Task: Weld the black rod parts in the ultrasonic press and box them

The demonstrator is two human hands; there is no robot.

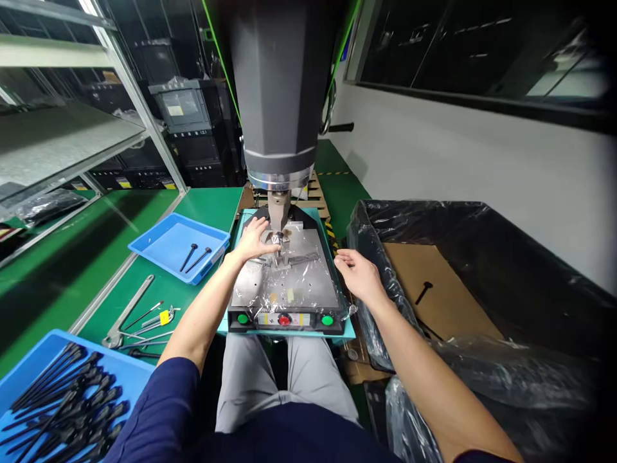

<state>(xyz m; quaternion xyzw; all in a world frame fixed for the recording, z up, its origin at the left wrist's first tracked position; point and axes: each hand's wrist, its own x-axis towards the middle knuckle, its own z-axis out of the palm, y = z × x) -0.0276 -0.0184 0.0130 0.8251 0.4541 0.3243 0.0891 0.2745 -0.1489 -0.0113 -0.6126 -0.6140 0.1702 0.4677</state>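
Fingers (258,224) on your left hand (250,243) are spread wide, empty as far as I can see, with the thumb right by a small dark piece (279,237) under the tip of the press head (279,96); can't tell if they actually touch. Your right hand (361,276) is half curled, no grip on anything that I can spot, hovering just off the right side of the press base (313,289). Closest to you there's a blue tray (137,370) at your left, loaded with a messy pile of black rods (89,373). Bit further along the green desk (166,283) you've got a wrench (130,312) and some hex keys (164,319). Front of the base has a red button (284,319) between two green ones, and clear film covers its metal top. Over right, the bin (472,222) lined with black plastic holds cardboard (443,302) with another black rod (424,292) on it. Past the tools, a second blue tray (161,241) carries two more rods, and way back are stacked crates (186,109).
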